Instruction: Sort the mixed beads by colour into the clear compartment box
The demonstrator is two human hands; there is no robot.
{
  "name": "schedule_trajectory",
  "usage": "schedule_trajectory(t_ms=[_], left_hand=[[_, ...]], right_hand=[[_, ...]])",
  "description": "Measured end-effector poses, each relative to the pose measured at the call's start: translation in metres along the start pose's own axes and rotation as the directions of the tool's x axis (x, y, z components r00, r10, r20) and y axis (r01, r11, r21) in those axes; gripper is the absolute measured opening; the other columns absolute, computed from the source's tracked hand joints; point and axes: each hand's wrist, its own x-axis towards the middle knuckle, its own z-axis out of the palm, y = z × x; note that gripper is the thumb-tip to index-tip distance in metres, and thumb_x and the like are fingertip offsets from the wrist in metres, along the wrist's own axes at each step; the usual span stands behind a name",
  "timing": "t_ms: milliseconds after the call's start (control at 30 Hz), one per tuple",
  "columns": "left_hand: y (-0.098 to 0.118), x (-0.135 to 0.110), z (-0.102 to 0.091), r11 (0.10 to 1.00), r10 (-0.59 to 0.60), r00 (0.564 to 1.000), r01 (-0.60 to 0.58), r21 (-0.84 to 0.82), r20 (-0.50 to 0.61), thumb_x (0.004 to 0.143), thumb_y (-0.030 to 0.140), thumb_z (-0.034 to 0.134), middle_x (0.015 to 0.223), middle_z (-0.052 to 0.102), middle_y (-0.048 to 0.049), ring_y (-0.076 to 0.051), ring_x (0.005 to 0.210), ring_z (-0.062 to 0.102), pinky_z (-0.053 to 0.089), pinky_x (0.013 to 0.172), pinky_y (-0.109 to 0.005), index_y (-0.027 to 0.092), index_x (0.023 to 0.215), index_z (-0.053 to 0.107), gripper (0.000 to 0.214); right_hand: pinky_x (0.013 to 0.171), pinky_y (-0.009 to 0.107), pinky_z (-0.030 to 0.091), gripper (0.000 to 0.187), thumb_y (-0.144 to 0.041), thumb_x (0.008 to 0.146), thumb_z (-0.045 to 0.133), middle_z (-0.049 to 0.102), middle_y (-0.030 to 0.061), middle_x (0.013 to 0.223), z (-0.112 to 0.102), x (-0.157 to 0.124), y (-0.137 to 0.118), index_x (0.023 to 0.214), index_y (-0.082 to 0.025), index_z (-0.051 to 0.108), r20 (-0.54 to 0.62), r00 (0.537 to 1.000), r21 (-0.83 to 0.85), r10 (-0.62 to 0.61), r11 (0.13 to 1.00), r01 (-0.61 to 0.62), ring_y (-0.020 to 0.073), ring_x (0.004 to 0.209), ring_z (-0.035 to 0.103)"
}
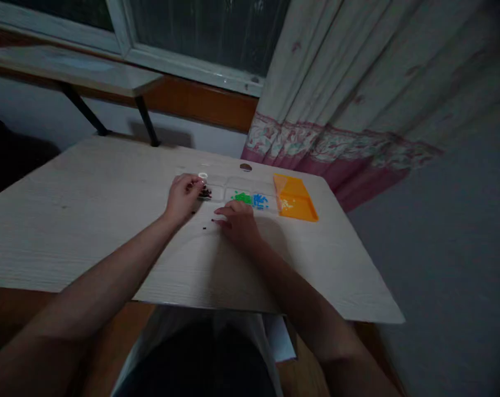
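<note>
My left hand (184,197) rests on the pale wooden table (88,220), fingers curled at the left end of a clear compartment tray (229,186), right by a heap of dark beads (205,192). My right hand (238,219) lies palm down just in front of the tray, fingertips pressed together on the table near a few loose dark beads (204,227). What it pinches, if anything, is too small to make out. The tray also holds green beads (242,197) and blue beads (260,201).
An orange tray (295,198) with a few pale beads lies right of the clear tray. A small dark round thing (245,167) sits at the table's far edge. A bench (68,71), window and flowered curtain (357,99) stand behind.
</note>
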Motion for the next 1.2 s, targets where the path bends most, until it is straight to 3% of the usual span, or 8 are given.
schedule_trajectory(t_ms=[167, 367, 967, 1100, 1200], left_hand=[[0.001, 0.0, 0.0, 1.0, 0.015, 1.0, -0.016, 0.02, 0.013, 0.092, 0.032, 0.062, 0.092, 0.069, -0.0039, -0.021, 0.092, 0.06, 0.048, 0.087, -0.034, 0.021, 0.089, 0.073, 0.015], [-0.001, 0.001, 0.0, 0.997, 0.043, 0.999, -0.044, 0.059, 0.021, 0.092, 0.032, 0.065, 0.091, 0.07, -0.004, -0.021, 0.089, 0.06, 0.047, 0.088, -0.036, 0.021, 0.09, 0.074, 0.015], [-0.003, 0.004, -0.005, 0.985, 0.071, 0.995, -0.081, 0.152, 0.07, 0.097, 0.034, 0.056, 0.092, 0.07, -0.0066, -0.024, 0.09, 0.059, 0.045, 0.092, -0.04, 0.021, 0.107, 0.077, 0.027], [0.008, 0.0, -0.004, 0.983, 0.15, 0.969, -0.168, 0.079, 0.195, 0.099, 0.037, 0.054, 0.088, 0.071, -0.0059, -0.023, 0.091, 0.061, 0.044, 0.094, -0.04, 0.021, 0.098, 0.077, 0.029], [0.016, -0.007, 0.0, 0.966, 0.251, 0.895, -0.256, -0.035, 0.368, 0.101, 0.04, 0.05, 0.082, 0.07, -0.0052, -0.021, 0.087, 0.061, 0.044, 0.09, -0.037, 0.021, 0.09, 0.076, 0.035]], right_hand=[[0.093, 0.039, 0.035, 0.025, -0.043, 0.097, 0.064, 0.067, 0.0053, 0.112, 0.001, 0.002, -0.003, 0.113, -0.029, 0.077, 0.069, 0.997, -0.062, -0.025, 0.998, 0.03, 0.0242, 0.109, 0.052], [0.092, 0.039, 0.033, 0.021, -0.031, 0.1, 0.059, 0.07, 0.0065, 0.108, -0.007, 0.002, -0.016, 0.1, -0.023, 0.079, 0.093, 0.994, -0.123, -0.058, 0.99, 0.069, 0.0239, 0.105, 0.052], [0.088, 0.036, 0.035, 0.02, -0.035, 0.099, 0.062, 0.071, 0.0027, 0.098, -0.005, 0.003, 0.012, 0.096, -0.027, 0.08, -0.16, 0.986, 0.02, 0.04, 0.999, -0.037, 0.0213, 0.099, 0.056], [0.088, 0.035, 0.037, 0.022, -0.038, 0.1, 0.061, 0.071, 0.0028, 0.097, -0.005, 0.005, 0.013, 0.097, -0.028, 0.08, -0.221, 0.973, 0.025, 0.058, 0.998, -0.053, 0.0207, 0.097, 0.057], [0.089, 0.035, 0.037, 0.025, -0.041, 0.101, 0.058, 0.071, 0.0029, 0.096, -0.007, 0.004, 0.012, 0.1, -0.029, 0.08, -0.274, 0.961, 0.009, 0.037, 0.999, -0.036, 0.0206, 0.097, 0.057]])
